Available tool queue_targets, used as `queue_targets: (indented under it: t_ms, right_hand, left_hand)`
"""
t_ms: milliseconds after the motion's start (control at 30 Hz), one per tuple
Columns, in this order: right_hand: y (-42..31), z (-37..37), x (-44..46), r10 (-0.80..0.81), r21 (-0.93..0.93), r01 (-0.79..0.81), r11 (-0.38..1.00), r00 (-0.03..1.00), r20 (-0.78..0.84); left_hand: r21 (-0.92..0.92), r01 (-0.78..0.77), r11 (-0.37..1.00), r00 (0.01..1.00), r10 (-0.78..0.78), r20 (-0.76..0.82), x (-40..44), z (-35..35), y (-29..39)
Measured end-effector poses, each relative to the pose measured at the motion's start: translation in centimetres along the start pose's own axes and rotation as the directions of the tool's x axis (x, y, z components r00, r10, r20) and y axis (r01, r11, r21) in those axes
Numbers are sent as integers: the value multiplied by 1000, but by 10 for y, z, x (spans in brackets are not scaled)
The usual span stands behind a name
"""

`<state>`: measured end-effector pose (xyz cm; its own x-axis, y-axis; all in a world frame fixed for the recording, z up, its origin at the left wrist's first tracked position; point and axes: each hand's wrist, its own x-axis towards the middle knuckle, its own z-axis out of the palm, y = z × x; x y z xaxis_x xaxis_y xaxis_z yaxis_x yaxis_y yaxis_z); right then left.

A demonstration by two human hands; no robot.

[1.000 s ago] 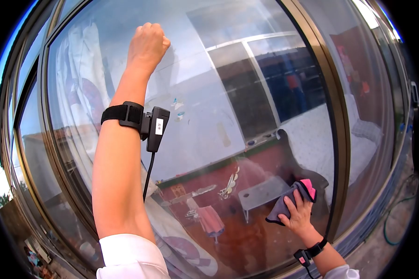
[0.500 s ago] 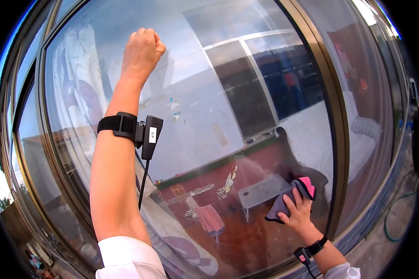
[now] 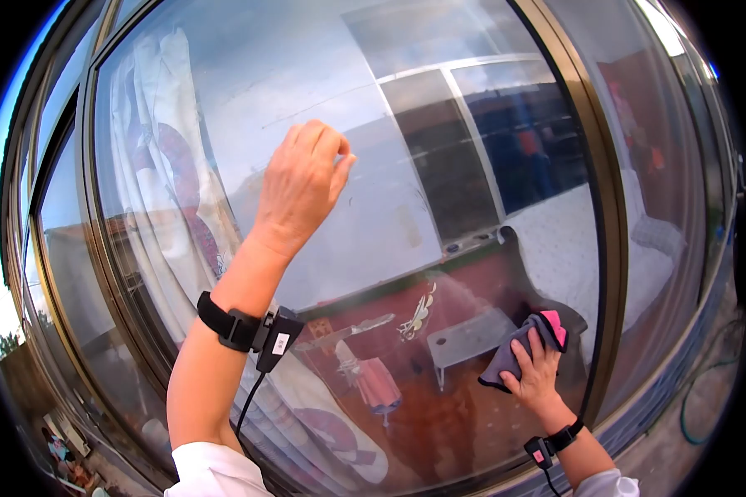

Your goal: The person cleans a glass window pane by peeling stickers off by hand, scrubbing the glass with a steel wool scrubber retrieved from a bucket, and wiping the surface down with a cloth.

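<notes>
My left hand (image 3: pixel 302 182) is raised before the large window pane (image 3: pixel 307 265), its back toward me. The fingers are curled in, with the thumb along the side; the palm is hidden, so I cannot tell if anything is inside or whether the knuckles touch the glass. A small dark mark (image 3: pixel 350 201) shows on the pane just right of the wrist. Lower right, my right hand (image 3: pixel 536 369) holds a folded grey cleaning cloth (image 3: pixel 506 360) with a pink underside against the glass, fingers spread over it.
A brown metal frame (image 3: pixel 609 207) edges the pane at right, with more frames at left. Behind the glass are a white curtain (image 3: pixel 170 124), a small grey table (image 3: pixel 468 340) and a pink cloth (image 3: pixel 377 385). A green hose (image 3: pixel 692 414) lies outside at right.
My left hand has come down and to the right across the pane, its fist loosening slightly. It now covers the area of small blue-white marks. My right hand and cloth have barely shifted.
</notes>
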<state>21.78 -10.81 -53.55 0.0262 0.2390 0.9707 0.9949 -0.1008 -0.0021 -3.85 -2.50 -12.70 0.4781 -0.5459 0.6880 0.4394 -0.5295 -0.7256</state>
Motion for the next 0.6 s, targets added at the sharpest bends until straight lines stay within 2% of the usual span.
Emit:
queue_targets:
  t_ms: [67, 133, 167, 200, 233, 300, 367, 400, 467, 567, 600]
  right_hand:
    - [0, 0, 1, -2, -2, 2, 1000, 1000, -5]
    - [1, 0, 4, -8, -30, 7, 1000, 999, -35]
    - [1, 1, 5, -12, -53, 8, 999, 998, -66]
    - [1, 2, 6, -11, -57, 8, 998, 998, -61]
    - [2, -1, 9, -8, -68, 5, 998, 999, -44]
    - [4, -11, 18, -15, -89, 13, 996, 1000, -25]
    - [4, -1, 9, -20, -97, 15, 995, 998, -52]
    - [4, -4, 12, -19, -90, 14, 996, 998, -53]
    - [6, -2, 11, -13, -82, 9, 997, 999, -52]
    - [6, -2, 16, -27, -103, 19, 994, 997, -74]
    - [7, -1, 16, -36, -106, 26, 994, 996, -87]
  left_hand:
    - [-148, -15, 989, 990, 36, 140, -31, -17, 48]
    - [-270, -43, 962, 973, 101, 206, -71, -28, 96]
    - [-307, -134, 942, 951, 209, 228, -90, -34, 118]
    - [-393, -153, 907, 919, 277, 281, -107, -42, 135]
    - [-483, -150, 863, 883, 336, 327, -123, -53, 150]
    - [-628, -39, 777, 804, 398, 442, -153, -75, 175]
    - [-678, 64, 732, 737, 424, 526, -193, -86, 206]
    - [-672, 78, 737, 737, 411, 536, -204, -93, 214]
    - [-639, 313, 703, 582, 390, 714, -227, -105, 223]
    - [-641, 275, 717, 526, 445, 724, -255, -113, 218]
    - [-633, 290, 718, 372, 525, 766, -233, -119, 206]
